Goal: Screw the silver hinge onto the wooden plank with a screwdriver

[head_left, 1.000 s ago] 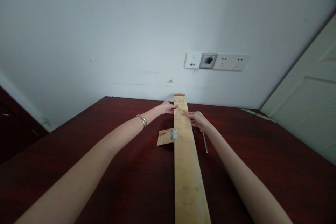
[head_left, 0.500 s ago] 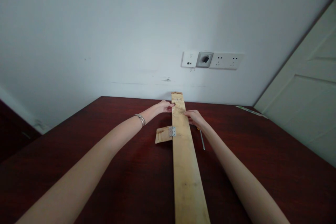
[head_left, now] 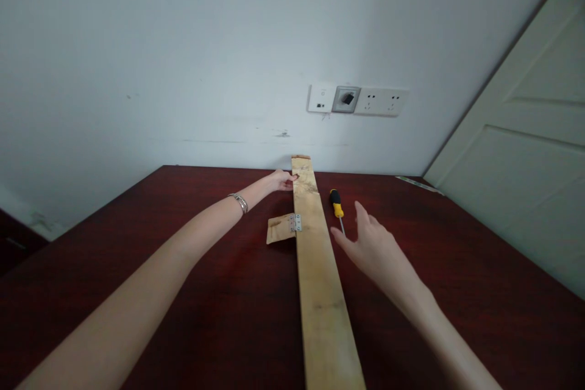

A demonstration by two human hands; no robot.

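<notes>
A long wooden board runs away from me across the dark red table. My left hand grips the board's left edge near its far end, thumb on top and the other fingers partly hidden. Below that hand, a metal hinge joins a small wooden piece to the board's left side. To the right of the board lies a screwdriver with a black and yellow handle, its shaft toward me. My right hand is over the shaft's lower end, thumb and fingers spread, holding nothing.
The table reaches a white wall with a row of sockets and a black plug. A thin flat strip lies at the far right, by a white panelled door.
My right hand has left the board's right edge, moved toward me and to the right, and opened. The screwdriver's handle now shows. My left hand stays on the board.
</notes>
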